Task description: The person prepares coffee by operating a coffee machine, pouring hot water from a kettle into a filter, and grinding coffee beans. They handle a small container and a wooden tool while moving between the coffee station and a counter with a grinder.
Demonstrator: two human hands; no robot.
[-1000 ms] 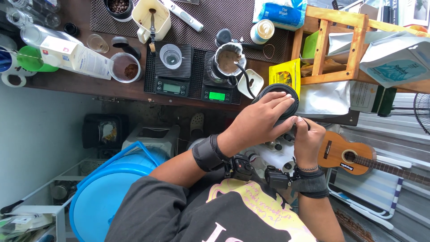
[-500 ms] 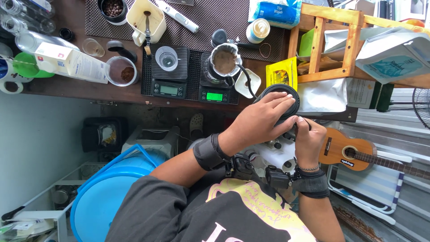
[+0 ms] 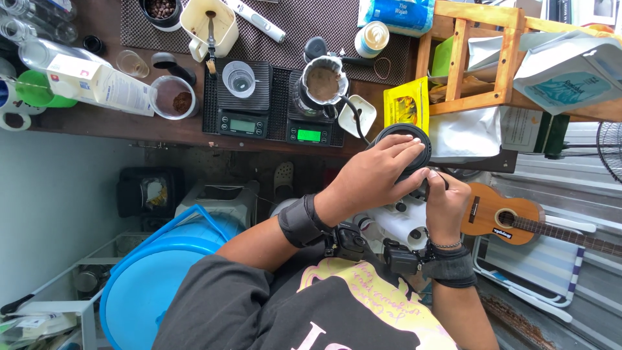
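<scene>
Home coffee corner: wooden counter (image 3: 97, 123) above hands carries two digital scales (image 3: 241, 97), pour-over dripper (image 3: 324, 81); ukulele (image 3: 512, 217) right of hands.

The left hand (image 3: 372, 178) lies over the top of a round black kettle (image 3: 407, 144), fingers spread on its lid. The right hand (image 3: 444, 201) grips the kettle's handle just beside it. Beyond, a paper-filter dripper (image 3: 324, 81) stands on a digital scale (image 3: 310, 133), a glass (image 3: 238, 78) on another.
</scene>
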